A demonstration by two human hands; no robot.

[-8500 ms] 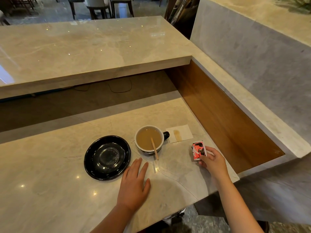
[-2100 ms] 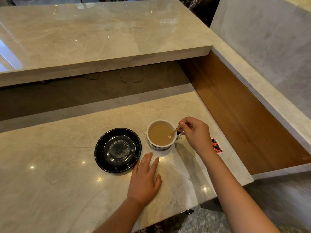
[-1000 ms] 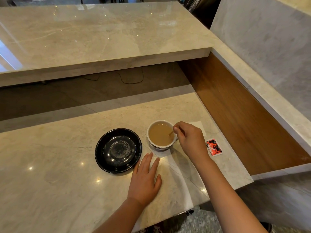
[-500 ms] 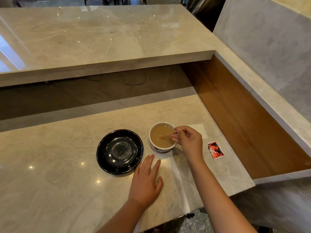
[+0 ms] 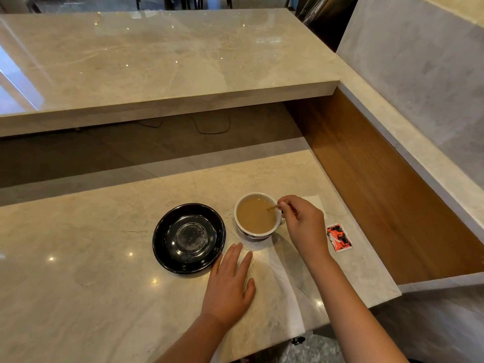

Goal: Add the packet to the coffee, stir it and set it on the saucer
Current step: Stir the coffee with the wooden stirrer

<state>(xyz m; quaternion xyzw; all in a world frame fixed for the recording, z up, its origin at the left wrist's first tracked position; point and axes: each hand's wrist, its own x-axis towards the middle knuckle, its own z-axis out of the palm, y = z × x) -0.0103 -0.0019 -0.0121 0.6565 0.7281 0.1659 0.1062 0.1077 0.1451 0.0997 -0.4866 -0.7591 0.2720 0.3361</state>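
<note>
Head view showed your right hand (image 5: pixel 305 226) at the right rim of the coffee cup (image 5: pixel 256 214), its fingertips pinched on a thin wooden stirrer (image 5: pixel 273 207). The stick's lower end dipped into the pale brown coffee near the cup's right side, and the upper end disappeared between your thumb and forefinger. The cup stood on the marble counter (image 5: pixel 104 284), just right of the black saucer (image 5: pixel 189 238) and apart from it; the saucer held nothing. Your left hand (image 5: pixel 230 284) lay flat on the counter in front of the cup and saucer, palm down, fingers extended and slightly spread, holding nothing, with the fingertips close to the saucer's near right edge. The red packet (image 5: pixel 339 237) lay flat on the counter to the right of your right hand, near the counter's right edge; you could not tell from this view whether it was torn. A white napkin (image 5: pixel 315 204) showed partly behind your right hand.
</note>
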